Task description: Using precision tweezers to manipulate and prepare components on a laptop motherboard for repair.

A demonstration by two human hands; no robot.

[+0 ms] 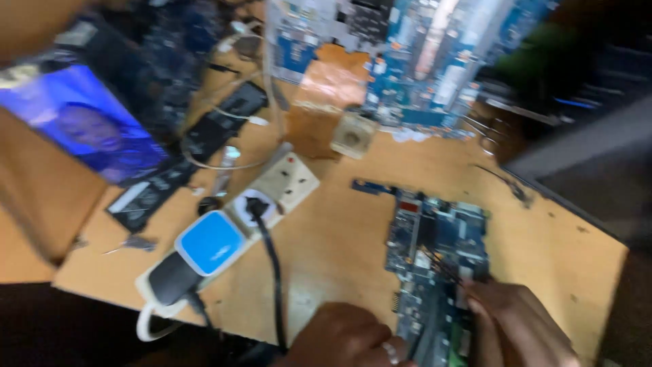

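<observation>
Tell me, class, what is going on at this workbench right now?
A person leans over a wooden bench with both hands on a blue circuit board at its near edge. The left hand, wearing a ring, rests beside the board; the right hand touches its lower end, though blur hides the grip. To the left lies a white power strip with a blue adapter plugged in. A larger circuit board sits further back.

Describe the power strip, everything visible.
The power strip is a long off-white plastic bar lying flat and diagonally on the wooden bench, left of the blue circuit board. The far socket is free. A black plug with a black cable sits in the next one, then a blue-and-white adapter, then a dark plug at the near end. A white cord loops off that end. The picture is blurred, so finer detail is unclear.
</observation>
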